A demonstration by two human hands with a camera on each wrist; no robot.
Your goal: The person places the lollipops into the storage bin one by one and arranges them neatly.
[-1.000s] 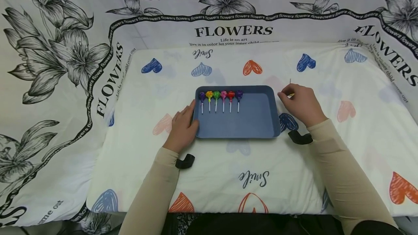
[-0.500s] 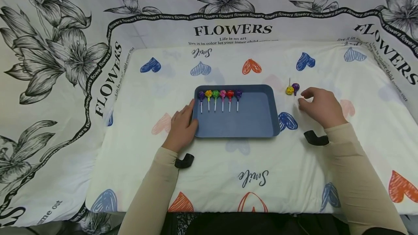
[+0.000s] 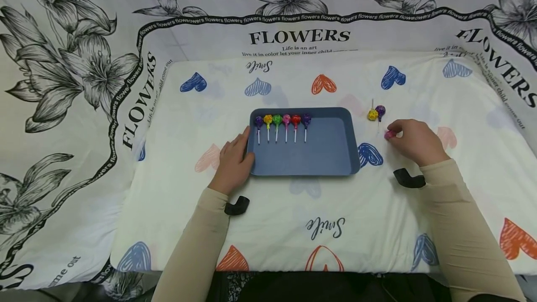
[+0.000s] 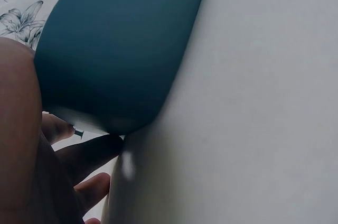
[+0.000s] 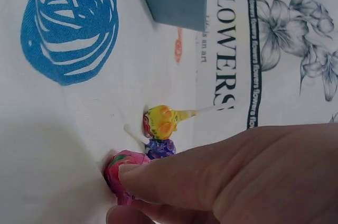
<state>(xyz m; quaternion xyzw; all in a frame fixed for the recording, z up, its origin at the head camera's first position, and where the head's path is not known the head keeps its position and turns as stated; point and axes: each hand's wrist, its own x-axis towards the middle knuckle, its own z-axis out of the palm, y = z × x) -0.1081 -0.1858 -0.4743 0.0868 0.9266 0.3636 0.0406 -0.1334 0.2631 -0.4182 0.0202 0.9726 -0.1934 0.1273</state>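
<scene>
A blue-grey tray (image 3: pixel 302 160) bears a row of several wrapped lollipops (image 3: pixel 277 120) along its far side, sticks toward the person. My left hand (image 3: pixel 232 162) rests against the tray's left edge, fingers stretched along its outer wall; in the left wrist view, fingertips (image 4: pixel 113 142) touch the tray (image 4: pixel 121 49) at its lower corner. Right of the tray, my right hand (image 3: pixel 415 141) pinches a pink lollipop (image 5: pixel 124 174) by its wrapped head between thumb and finger. Just beyond lie a yellow lollipop (image 5: pixel 161 122) and a purple lollipop (image 5: pixel 160 148), side by side on the cloth.
Under everything is a white cloth (image 3: pixel 168 218) printed with hearts and "Smile". Behind and left of it spreads a sheet (image 3: pixel 201 41) with black flower drawings and lettering. Each wrist carries a black strap piece (image 3: pixel 409 178).
My right hand let go of the yellow lollipop beside the purple one, drew back to the right, and now pinches a pink lollipop. The left hand stays at the tray.
</scene>
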